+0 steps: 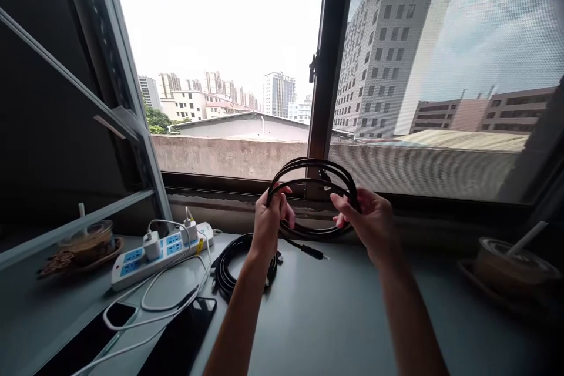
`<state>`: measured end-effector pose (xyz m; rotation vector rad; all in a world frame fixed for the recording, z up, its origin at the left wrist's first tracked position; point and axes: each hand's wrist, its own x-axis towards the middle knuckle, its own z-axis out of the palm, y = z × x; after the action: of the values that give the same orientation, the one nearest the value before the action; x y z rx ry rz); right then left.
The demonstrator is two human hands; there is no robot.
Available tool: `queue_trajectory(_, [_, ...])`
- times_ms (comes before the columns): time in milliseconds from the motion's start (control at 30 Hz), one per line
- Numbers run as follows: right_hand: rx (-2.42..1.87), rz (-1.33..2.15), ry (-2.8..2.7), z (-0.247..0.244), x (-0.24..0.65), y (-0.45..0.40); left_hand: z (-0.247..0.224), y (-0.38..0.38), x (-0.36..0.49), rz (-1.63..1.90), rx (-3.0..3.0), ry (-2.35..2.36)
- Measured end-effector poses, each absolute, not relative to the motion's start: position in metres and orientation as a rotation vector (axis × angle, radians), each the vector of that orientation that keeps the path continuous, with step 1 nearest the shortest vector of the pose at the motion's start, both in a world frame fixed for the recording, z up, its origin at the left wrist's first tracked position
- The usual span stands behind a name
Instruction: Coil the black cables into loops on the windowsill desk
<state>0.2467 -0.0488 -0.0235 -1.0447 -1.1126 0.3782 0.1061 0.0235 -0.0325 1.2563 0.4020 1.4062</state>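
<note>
A black cable point(308, 163) is looped into a loose coil, held up above the table in front of the window frame. My left hand point(272, 211) grips the left side of the coil, fingers curled round the strands. On the right side of it, my right hand point(368, 214) has its thumb and fingers around the loops. One end of the cable, a black plug point(312, 252) with a metal tip, hangs below the coil. Behind my left forearm, a second coil of black cable point(224, 270) lies on the table, partly hidden.
On the left, a white power strip point(165, 251) holds white chargers, with white cables point(152, 308) trailing over two dark phones point(183, 335). Lidded cups stand far left point(90, 241) and far right point(513, 261). A metal shelf frame point(127, 76) rises at the left.
</note>
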Motion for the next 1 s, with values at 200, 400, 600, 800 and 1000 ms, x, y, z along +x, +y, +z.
queue_trajectory(200, [-1.198, 0.198, -1.119, -0.030, 0.246, -0.043, -0.020, 0.016, 0.088, 1.243, 1.542, 0.542])
queue_trajectory(400, [-1.274, 0.029, -1.129, -0.034, 0.248, -0.042, -0.014, 0.000, 0.085, 1.346, 1.611, 0.569])
queue_trajectory(600, [-1.411, 0.217, -1.317, -0.037, 0.249, -0.044, -0.014, -0.004, 0.086, 1.563, 1.790, 0.565])
queue_trajectory(800, [-1.460, 0.112, -1.504, -0.040, 0.245, -0.046, -0.009, -0.022, 0.083, 1.745, 1.715, 0.498])
queue_trajectory(1000, [-1.474, -0.034, -1.550, -0.034, 0.235, -0.057, -0.007, -0.022, 0.070, 1.822, 1.636, 0.509])
